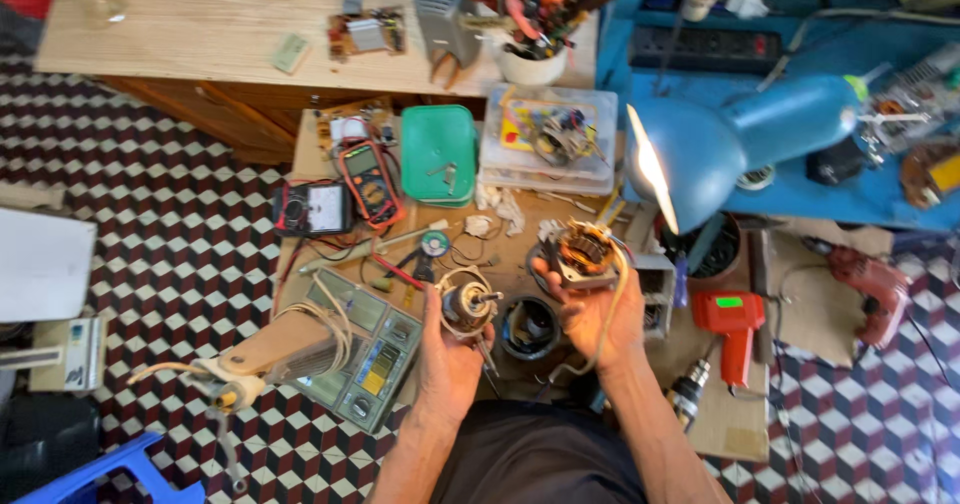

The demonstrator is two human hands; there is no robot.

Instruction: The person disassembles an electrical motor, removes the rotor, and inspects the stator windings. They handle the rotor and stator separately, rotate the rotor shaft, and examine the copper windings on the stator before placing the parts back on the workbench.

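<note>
My left hand (447, 356) grips a small motor rotor with a shaft (467, 304), held upright over a low wooden work table (520, 226). My right hand (597, 319) holds a motor stator with copper windings (581, 253), tilted toward the lamp; a pale cable runs from it down past my wrist. The two parts are apart, about a hand's width. Below and between my hands lies a dark round motor housing (529, 328).
A lit blue desk lamp (700, 149) hangs close above right. Two multimeters (340, 199), a green lid (440, 154), a clear parts box (550, 139), a grey panel meter unit (365, 349), an orange drill (728, 329) and a red drill (870, 284) surround the table. Tool cup (530, 59) behind.
</note>
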